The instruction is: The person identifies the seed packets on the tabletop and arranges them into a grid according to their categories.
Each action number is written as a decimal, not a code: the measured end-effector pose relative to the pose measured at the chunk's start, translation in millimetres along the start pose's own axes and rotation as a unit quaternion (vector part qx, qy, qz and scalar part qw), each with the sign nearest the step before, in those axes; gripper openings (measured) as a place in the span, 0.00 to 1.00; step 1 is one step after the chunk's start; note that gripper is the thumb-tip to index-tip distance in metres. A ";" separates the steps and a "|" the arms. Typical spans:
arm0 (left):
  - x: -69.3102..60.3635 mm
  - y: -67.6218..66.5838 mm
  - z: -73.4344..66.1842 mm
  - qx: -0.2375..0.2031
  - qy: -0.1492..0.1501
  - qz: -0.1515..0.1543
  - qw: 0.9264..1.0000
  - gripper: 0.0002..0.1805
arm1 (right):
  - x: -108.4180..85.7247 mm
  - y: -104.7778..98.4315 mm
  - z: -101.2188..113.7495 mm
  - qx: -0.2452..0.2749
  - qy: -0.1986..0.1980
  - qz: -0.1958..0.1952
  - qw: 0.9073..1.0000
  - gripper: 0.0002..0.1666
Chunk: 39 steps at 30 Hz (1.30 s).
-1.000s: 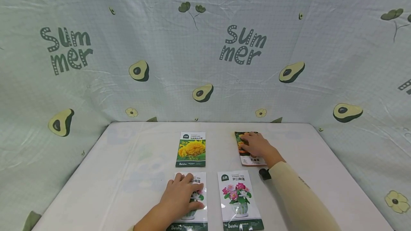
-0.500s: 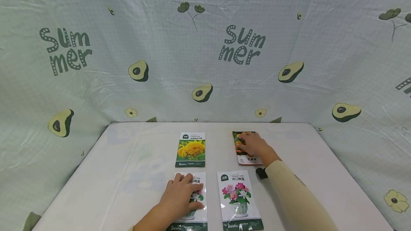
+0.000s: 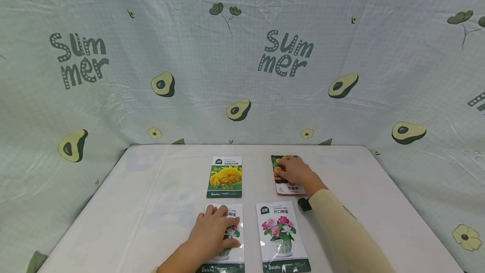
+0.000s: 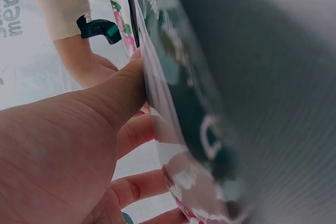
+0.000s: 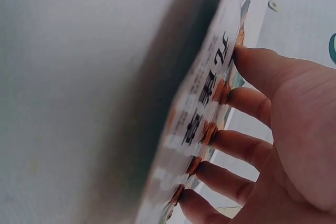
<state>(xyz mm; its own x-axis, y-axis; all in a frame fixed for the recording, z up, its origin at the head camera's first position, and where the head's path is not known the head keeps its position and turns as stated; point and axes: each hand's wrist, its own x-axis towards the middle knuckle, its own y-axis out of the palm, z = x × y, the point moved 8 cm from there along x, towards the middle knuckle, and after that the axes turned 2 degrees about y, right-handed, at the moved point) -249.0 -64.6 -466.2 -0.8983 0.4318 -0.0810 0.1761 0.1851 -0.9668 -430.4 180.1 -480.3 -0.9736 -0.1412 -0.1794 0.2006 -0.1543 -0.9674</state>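
Observation:
My right hand (image 3: 299, 172) rests its fingertips on a seed packet with orange flowers (image 3: 289, 189) at the back right of the table. In the right wrist view, the spread thumb and fingertips press on the face of that packet (image 5: 181, 124). Nearer to me, my left hand (image 3: 210, 235) lies on a white seed packet with a flower-pot picture (image 3: 235, 254), covering much of it. The left wrist view has the thumb and fingers touching this packet's glossy face (image 4: 168, 98). Both packets lie flat.
A seed packet with yellow flowers (image 3: 226, 178) lies behind my left hand. Another white packet with pink flowers (image 3: 282, 235) is to that hand's right. A black strap (image 3: 304, 204) shows at my right wrist. Patterned cloth (image 3: 197, 75) hangs behind the white table (image 3: 151, 205).
The orange-flower packet has slid a little to the left under my right hand, which moved along with it. My left hand and the other packets have stayed in place.

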 end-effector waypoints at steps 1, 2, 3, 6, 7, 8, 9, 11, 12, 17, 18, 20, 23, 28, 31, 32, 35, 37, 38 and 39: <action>0.2 0.0 0.0 -0.001 -0.001 0.001 1.000 0.32 | 0.1 -0.1 0.5 0.001 0.000 0.000 1.000 0.34; 0.4 0.0 0.1 -0.002 -0.001 0.002 1.000 0.32 | -0.1 -0.3 1.1 0.002 -0.001 -0.001 1.000 0.34; 0.5 0.0 0.1 -0.002 -0.002 0.003 1.000 0.32 | -0.4 -0.4 1.7 0.002 -0.002 -0.001 1.000 0.34; 0.5 -0.4 -0.1 -0.003 -0.003 0.004 1.000 0.32 | -1.5 -0.4 3.7 0.001 0.000 0.002 1.000 0.35; 0.4 -0.5 -0.1 -0.003 -0.003 0.004 1.000 0.32 | -2.0 -0.6 4.5 0.002 0.002 0.004 1.000 0.35; 0.3 -0.7 -0.2 -0.002 -0.002 0.004 1.000 0.32 | -2.3 -0.8 5.4 0.002 0.003 0.006 1.000 0.35; 0.2 -1.0 -0.3 -0.001 -0.002 0.003 1.000 0.32 | -2.8 -1.0 6.8 0.003 0.004 0.007 1.000 0.35; 0.0 -1.6 -0.6 0.001 -0.001 0.002 1.000 0.32 | -3.7 -1.7 9.4 0.003 0.006 0.011 1.000 0.36; 0.0 -1.9 -0.7 0.001 -0.001 0.001 1.000 0.32 | -4.1 -2.1 10.9 0.002 0.006 0.012 1.000 0.36; 0.2 -2.9 -0.4 -0.001 -0.005 0.003 1.000 0.32 | -4.3 -2.1 17.7 -0.008 0.005 0.018 1.000 0.36; 0.3 -3.0 -0.3 -0.001 -0.005 0.004 1.000 0.32 | -4.4 -1.9 19.3 -0.009 0.004 0.018 1.000 0.36; 0.2 -2.9 -0.2 -0.001 -0.006 0.005 1.000 0.32 | -4.7 -1.3 22.6 -0.009 0.001 0.019 1.000 0.36; 0.1 -2.4 -0.1 -0.001 -0.006 0.007 1.000 0.32 | -5.4 -0.4 27.4 -0.011 -0.004 0.018 1.000 0.36; 0.2 -1.4 0.3 -0.002 -0.008 0.009 1.000 0.32 | -5.1 0.8 32.6 -0.017 -0.010 0.009 1.000 0.37; 0.4 -1.0 0.5 -0.002 -0.008 0.009 1.000 0.32 | -4.9 0.7 35.3 -0.019 -0.012 0.007 1.000 0.37; 0.5 -0.8 0.5 -0.002 -0.008 0.008 1.000 0.32 | -4.9 0.7 36.0 -0.019 -0.012 0.007 1.000 0.37; 1.6 -0.4 0.6 -0.004 -0.010 0.009 1.000 0.31 | -5.1 0.3 38.1 -0.020 -0.011 0.009 1.000 0.37; 2.4 0.0 0.8 -0.006 -0.011 0.011 1.000 0.31 | -5.6 0.1 39.2 -0.019 -0.011 0.009 1.000 0.37; 2.7 0.2 0.7 -0.007 -0.012 0.012 1.000 0.31 | -6.1 -0.2 39.9 -0.019 -0.010 0.010 1.000 0.37; 2.9 0.3 0.7 -0.007 -0.012 0.012 1.000 0.31 | -6.4 -0.3 40.4 -0.018 -0.010 0.010 1.000 0.37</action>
<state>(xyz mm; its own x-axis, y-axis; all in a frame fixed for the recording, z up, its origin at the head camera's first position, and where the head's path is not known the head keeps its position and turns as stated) -251.9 -63.9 -466.9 -0.9032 0.4148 -0.1106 0.2040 0.1879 -0.9608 -419.9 141.6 -471.6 -0.9670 -0.1628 -0.1959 0.2158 -0.1150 -0.9696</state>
